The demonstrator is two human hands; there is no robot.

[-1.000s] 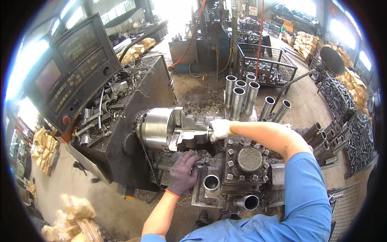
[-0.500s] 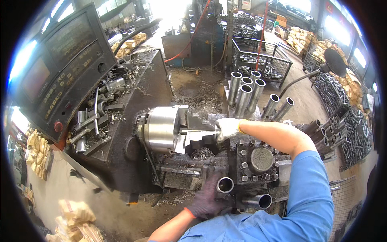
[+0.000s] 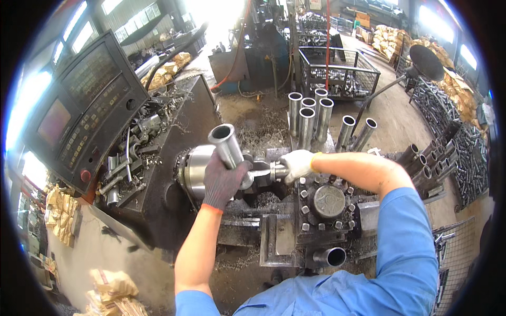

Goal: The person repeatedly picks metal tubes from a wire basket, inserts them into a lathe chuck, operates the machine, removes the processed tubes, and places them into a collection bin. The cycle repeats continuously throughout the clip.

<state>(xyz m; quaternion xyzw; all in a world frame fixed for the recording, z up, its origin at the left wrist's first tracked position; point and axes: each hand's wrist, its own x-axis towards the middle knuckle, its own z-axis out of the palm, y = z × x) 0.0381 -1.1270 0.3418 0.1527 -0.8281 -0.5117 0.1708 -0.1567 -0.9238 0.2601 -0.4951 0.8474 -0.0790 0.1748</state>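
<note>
One dark-gloved left hand (image 3: 221, 181) has its grip wrapped around a steel tube (image 3: 227, 143), which tilts, open end up and leaning left, over the drum-shaped clamp (image 3: 197, 166); whether tube and clamp touch, I cannot tell. A full wrap like this seems the right hold for something smooth and heavy, kept clear of the clamp's edges. Just right of it, the white-gloved right hand (image 3: 298, 164) has its grip closed around the end of a collared rod (image 3: 276, 171); holding that level and steady looks wise with the tube so near.

As for containers, the tan sacks (image 3: 113, 287) near left hide what they hold. The wire cage (image 3: 343, 69), far and right of centre, carries a heap of metal parts (image 3: 332, 79). The mesh basket (image 3: 457, 263) near right shows a few metal pieces (image 3: 445, 239).
</note>
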